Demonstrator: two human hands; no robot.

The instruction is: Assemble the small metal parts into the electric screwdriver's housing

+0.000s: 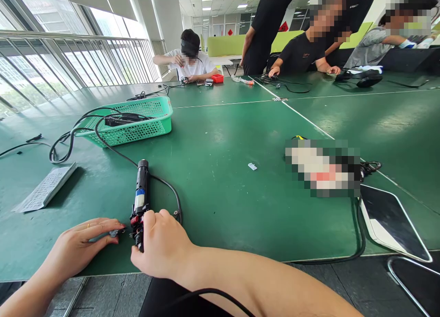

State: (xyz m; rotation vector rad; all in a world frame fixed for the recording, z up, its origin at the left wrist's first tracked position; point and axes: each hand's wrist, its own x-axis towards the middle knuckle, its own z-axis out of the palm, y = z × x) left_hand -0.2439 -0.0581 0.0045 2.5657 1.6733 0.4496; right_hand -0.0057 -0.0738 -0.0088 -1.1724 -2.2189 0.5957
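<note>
My right hand is wrapped round the lower end of a black cylindrical tool, which has a blue and white band and red parts. The tool lies on the green table, pointing away from me, with a cable beside it. Just to its left, my left hand pinches a small metallic piece between thumb and fingers. A narrow gap separates that piece from the tool. The far ends of my right fingers are hidden behind the tool and hand.
A green basket with black cables stands behind the tool. Folded paper lies left, a small white scrap mid-table. A blurred item and a white-edged tablet are at the right. Several people are across the table.
</note>
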